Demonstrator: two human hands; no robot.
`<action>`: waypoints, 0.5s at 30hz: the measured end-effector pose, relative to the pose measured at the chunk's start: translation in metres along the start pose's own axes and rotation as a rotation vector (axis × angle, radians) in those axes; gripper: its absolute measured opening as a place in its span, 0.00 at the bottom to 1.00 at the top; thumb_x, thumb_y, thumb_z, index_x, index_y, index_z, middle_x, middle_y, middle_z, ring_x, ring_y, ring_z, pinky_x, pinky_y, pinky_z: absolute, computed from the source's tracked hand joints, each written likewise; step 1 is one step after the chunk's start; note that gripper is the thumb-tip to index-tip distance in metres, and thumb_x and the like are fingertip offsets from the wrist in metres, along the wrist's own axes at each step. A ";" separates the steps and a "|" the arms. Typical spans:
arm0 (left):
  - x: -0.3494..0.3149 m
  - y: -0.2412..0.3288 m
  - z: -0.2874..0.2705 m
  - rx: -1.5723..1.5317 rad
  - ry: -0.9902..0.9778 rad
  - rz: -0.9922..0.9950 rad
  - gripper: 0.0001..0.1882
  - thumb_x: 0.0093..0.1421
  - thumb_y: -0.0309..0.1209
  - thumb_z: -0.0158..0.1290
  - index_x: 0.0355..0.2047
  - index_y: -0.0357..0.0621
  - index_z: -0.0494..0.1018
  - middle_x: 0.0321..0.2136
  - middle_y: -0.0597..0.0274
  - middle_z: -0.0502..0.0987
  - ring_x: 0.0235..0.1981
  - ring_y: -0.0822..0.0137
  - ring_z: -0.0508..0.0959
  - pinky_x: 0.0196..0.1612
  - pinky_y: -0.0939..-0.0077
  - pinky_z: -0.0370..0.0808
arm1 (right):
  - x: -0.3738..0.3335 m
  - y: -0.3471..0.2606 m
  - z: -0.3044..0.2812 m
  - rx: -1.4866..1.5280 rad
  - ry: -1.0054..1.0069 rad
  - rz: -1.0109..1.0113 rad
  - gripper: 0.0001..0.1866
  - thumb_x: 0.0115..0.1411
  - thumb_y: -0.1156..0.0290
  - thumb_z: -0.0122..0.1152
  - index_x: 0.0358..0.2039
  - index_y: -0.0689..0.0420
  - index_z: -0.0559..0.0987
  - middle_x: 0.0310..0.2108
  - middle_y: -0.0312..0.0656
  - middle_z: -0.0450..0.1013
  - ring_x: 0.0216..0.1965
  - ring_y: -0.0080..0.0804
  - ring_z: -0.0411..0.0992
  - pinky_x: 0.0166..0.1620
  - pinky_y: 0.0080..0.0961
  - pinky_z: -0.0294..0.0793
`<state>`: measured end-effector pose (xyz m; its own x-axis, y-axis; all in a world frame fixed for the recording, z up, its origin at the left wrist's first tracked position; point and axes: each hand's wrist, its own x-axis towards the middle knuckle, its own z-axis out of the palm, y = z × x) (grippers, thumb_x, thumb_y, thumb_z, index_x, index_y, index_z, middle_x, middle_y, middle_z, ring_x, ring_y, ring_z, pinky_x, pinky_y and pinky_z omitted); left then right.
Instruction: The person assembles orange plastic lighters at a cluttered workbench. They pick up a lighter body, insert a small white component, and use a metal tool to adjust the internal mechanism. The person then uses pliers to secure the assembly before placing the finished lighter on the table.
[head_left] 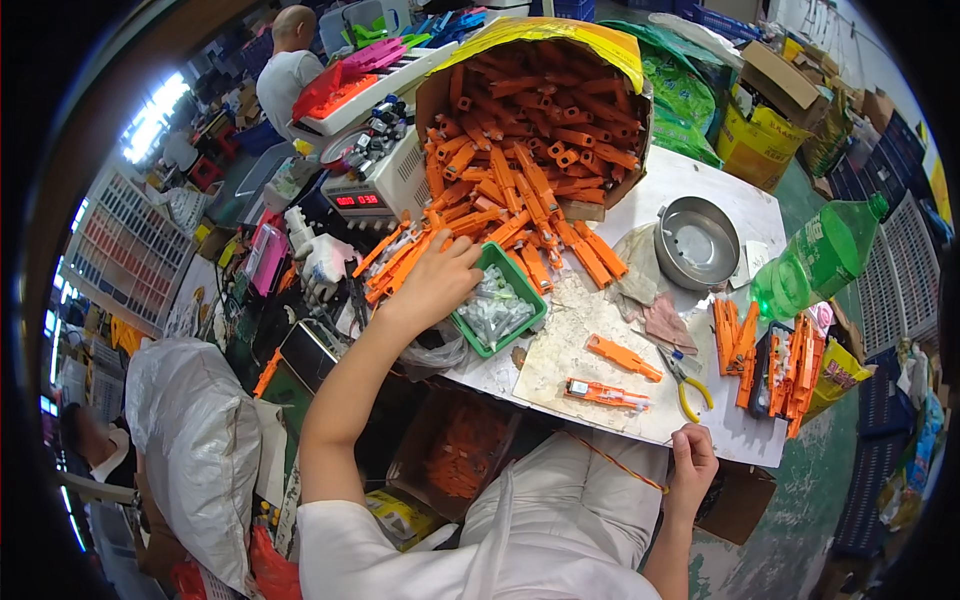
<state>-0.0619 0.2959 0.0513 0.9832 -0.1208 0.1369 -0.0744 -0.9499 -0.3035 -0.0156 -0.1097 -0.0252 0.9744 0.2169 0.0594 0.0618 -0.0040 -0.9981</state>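
My left hand [437, 283] reaches over the table with bent fingers slightly apart, between loose orange plastic housings [400, 262] and a green tray [543, 312]. Its fingertips are at the tray's left rim; nothing shows in them. Small clear and whitish plastic parts [495, 308] fill the tray. At the table's front edge my right hand [692, 465] is closed, thumb against fingers; what it pinches cannot be made out. A twisted red-and-yellow wire [615, 463] hangs across my lap close to it. Before me lie an orange housing [622, 357] and another with pale inner parts [606, 394].
Yellow-handled pliers [690, 392] lie right of the housings. Beyond are a round metal bowl [698, 243], a green bottle [822, 256] lying tilted, and a big box [640, 150] spilling orange housings. A power supply [375, 187] stands left; another person [290, 75] is far back.
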 end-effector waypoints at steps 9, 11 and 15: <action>0.013 -0.002 0.007 -0.238 0.017 0.045 0.11 0.47 0.36 0.61 0.29 0.47 0.78 0.34 0.66 0.69 0.46 0.65 0.66 0.58 0.60 0.55 | -0.003 0.008 -0.007 0.017 0.021 0.033 0.07 0.57 0.75 0.60 0.26 0.63 0.73 0.31 0.35 0.67 0.33 0.20 0.63 0.38 0.16 0.62; 0.013 -0.001 0.012 -0.243 0.009 0.060 0.10 0.47 0.36 0.61 0.29 0.47 0.77 0.33 0.66 0.69 0.46 0.65 0.66 0.58 0.60 0.55 | -0.002 0.009 -0.006 0.020 0.012 0.025 0.07 0.57 0.75 0.60 0.26 0.63 0.73 0.31 0.35 0.67 0.33 0.20 0.63 0.38 0.16 0.62; 0.007 -0.004 0.008 -0.258 0.080 0.056 0.09 0.48 0.35 0.61 0.28 0.47 0.77 0.32 0.67 0.70 0.46 0.63 0.67 0.57 0.60 0.55 | 0.000 0.003 -0.001 0.010 0.002 0.007 0.07 0.57 0.75 0.60 0.26 0.63 0.73 0.31 0.35 0.66 0.32 0.20 0.63 0.38 0.16 0.62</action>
<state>-0.0530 0.3013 0.0459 0.9608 -0.1875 0.2042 -0.1780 -0.9819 -0.0639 -0.0155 -0.1110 -0.0281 0.9752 0.2147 0.0529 0.0533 0.0040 -0.9986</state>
